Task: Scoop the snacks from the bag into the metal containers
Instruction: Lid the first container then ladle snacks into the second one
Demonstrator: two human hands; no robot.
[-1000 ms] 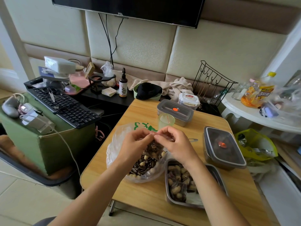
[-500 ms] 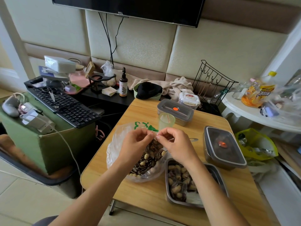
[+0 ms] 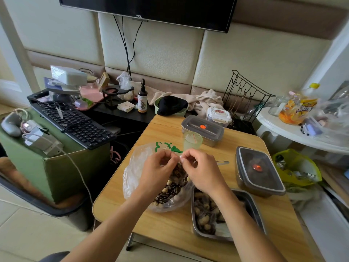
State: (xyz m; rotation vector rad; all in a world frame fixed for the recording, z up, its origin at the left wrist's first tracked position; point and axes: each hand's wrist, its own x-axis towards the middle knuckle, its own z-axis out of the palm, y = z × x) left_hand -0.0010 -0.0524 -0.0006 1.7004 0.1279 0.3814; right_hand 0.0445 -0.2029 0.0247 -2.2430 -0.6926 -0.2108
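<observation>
**A:** anything different from half a second ago?

**B:** nah, barely. left hand (image 3: pixel 157 168) and right hand (image 3: pixel 201 172) haven't shifted, both still pinching the top edge of the clear bag (image 3: pixel 134 167), fingertips almost touching. bag of seeds and peanuts sits on the wooden table (image 3: pixel 170 225), pressed up against the open metal container (image 3: pixel 192 212), which has some snacks in it

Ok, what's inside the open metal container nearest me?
The open metal container holds peanuts in shells and dark sunflower seeds on its left side. The right forearm covers the middle, so what lies there cannot be seen.
</observation>
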